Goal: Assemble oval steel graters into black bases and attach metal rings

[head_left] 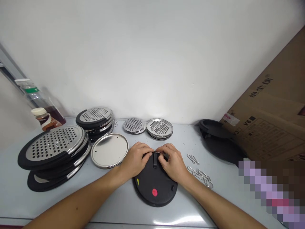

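Observation:
A black round plate (156, 194) with a red sticker and a yellow mark lies flat on the table in front of me. A short black strap (155, 160) runs up to its far edge, where a small shiny metal clip (156, 152) shows. My left hand (137, 160) pinches that clip from the left, its palm side over the plate's edge. From the right, my right hand (173, 162) pinches it too, thumb and fingers closed at the strap's top. The fingers partly hide the clip. Several wire clips (199, 174) lie loose to the right.
Stacked graters with black rims (51, 144) stand at left, another stack (95, 116) behind. Silver discs (110, 151) and round grater plates (159, 128) lie nearer the wall. Black rings (216, 141) lean by a cardboard box (269, 111). Bottles (45, 119) stand far left.

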{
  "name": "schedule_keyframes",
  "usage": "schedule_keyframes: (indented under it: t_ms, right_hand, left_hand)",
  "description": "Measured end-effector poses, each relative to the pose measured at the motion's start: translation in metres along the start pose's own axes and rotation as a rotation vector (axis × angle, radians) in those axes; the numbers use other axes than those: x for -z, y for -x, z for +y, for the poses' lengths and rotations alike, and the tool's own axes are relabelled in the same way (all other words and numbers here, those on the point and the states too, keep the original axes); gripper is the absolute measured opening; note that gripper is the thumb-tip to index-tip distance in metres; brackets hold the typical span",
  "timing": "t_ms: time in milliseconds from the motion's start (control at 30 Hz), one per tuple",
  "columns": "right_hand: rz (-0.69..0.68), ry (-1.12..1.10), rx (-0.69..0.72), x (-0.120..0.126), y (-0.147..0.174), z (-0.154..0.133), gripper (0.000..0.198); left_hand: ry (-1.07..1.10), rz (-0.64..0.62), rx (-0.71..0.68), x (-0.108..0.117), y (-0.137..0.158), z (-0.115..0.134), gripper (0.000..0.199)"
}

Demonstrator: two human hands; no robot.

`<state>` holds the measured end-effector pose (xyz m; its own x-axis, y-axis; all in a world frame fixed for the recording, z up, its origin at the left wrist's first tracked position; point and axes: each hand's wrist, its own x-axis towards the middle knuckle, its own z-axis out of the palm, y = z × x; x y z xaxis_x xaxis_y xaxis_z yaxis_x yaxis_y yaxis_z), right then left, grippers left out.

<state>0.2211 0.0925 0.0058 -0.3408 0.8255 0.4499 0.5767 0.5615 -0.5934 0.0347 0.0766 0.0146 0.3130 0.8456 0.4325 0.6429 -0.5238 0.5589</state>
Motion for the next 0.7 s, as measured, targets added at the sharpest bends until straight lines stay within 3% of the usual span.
schedule_keyframes:
  t_ms: [300, 500, 600, 700]
  right_hand:
    - [0.083, -0.069, 0.099, 0.01, -0.007, -0.006, 0.019]
    - [0.088, -0.159, 0.027, 0.021, -0.01, -0.018, 0.028]
    - [0.041, -0.2, 0.01, 0.029, -0.011, -0.019, 0.018]
    - [-0.049, -0.198, -0.029, 0.035, -0.011, -0.014, 0.016]
  left_hand:
    - [-0.008, 0.05, -0.029, 0.009, -0.017, 0.005, 0.014]
    - [-0.073, 0.025, -0.142, 0.024, -0.03, 0.026, 0.015]
    - [-0.088, 0.027, -0.201, 0.023, -0.026, 0.026, 0.014]
    - [-0.047, 0.068, -0.171, 0.015, -0.018, 0.016, 0.013]
